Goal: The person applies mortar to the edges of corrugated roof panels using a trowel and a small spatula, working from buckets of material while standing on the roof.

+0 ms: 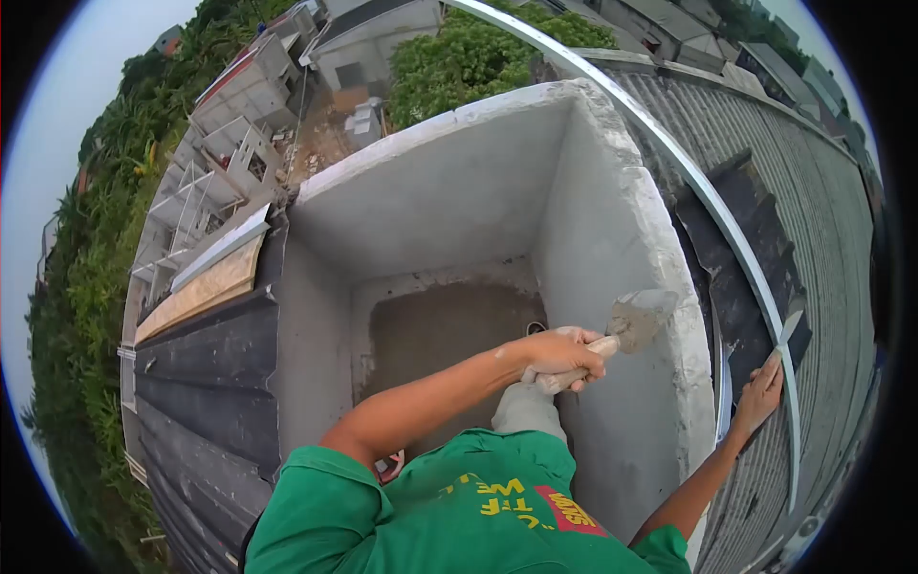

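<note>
My left hand is closed around the pale, mortar-smeared handle of a trowel. The trowel's grey-coated blade points right, close to the inner face of the plastered wall. Out past that wall, my right hand is closed at a long, light metal bar. The bar curves in this wide view from the top edge down along the right side. A small pale, pointed piece shows just above my right fingers, overlapping the bar.
Rough-topped walls enclose a narrow space with a damp-looking floor. Dark corrugated roofing lies left, with a board on it. Grey corrugated roofs extend right. Unfinished buildings and trees stand below.
</note>
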{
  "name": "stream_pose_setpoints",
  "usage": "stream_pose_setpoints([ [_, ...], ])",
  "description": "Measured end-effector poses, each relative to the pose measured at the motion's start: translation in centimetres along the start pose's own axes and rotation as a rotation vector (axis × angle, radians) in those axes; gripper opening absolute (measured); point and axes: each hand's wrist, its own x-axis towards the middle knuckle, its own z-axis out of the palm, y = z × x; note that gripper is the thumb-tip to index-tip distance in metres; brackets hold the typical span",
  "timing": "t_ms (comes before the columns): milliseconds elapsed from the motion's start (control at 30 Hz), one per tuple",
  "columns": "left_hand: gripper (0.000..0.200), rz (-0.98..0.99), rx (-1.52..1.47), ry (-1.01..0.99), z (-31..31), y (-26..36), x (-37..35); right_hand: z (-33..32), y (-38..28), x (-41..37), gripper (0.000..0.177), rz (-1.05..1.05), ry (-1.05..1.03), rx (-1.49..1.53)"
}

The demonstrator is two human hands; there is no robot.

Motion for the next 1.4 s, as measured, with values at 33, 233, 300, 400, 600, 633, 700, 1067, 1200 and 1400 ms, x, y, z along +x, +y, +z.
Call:
stream_pose_setpoints([
  [33, 0.028, 0.058, -0.105, 0.123, -1.2, -2.9, -3.0, 1.1, 0.7, -0.7, 0.033, -0.055, -0.141, 0.079],
  [233, 0.024, 0.197, -0.535, 0.513, -2.6, -19.7, -14.5, 15.3, -5.0, -15.3, 0.028, 0.062, -1.14, 0.186],
  [300, 0.018, 0.253, -0.7, 0.722, -2.6, -25.1, -16.6, 19.6, -5.6, -20.9, 0.034, 0.075, -1.414, -0.073],
  [400, 0.012, 0.316, -1.036, 1.077, -3.3, -34.1, -17.7, 25.1, -2.5, -28.9, 0.034, 0.009, -1.722, -0.292],
  [600, 0.01, 0.543, -1.627, 1.446, -4.6, -50.9, -21.2, 30.5, 4.0, -44.4, 0.034, -0.199, -2.246, -0.609],
  [633, 0.01, 0.598, -1.717, 1.452, -4.8, -53.5, -21.7, 30.8, 4.8, -47.5, 0.034, -0.243, -2.283, -0.634],
  [700, 0.011, 0.659, -1.845, 1.457, -4.8, -58.6, -22.2, 30.4, 6.8, -53.9, 0.035, -0.245, -2.394, -0.73],
  [1067, 0.026, -0.53, -0.844, 1.843, -11.4, -74.6, -24.1, 30.4, 22.6, -84.9, 0.032, -0.559, -2.566, -0.977],
  [1200, 0.025, -0.6, -0.937, 1.799, -14.3, -78.4, -23.9, 30.7, 25.4, -91.4, 0.041, -0.489, -2.555, -1.096],
  [1400, 0.036, -0.874, -0.675, 1.745, -18.9, -84.4, -19.1, 30.8, 27.4, -87.1, 0.072, -1.054, -2.67, -0.997],
])
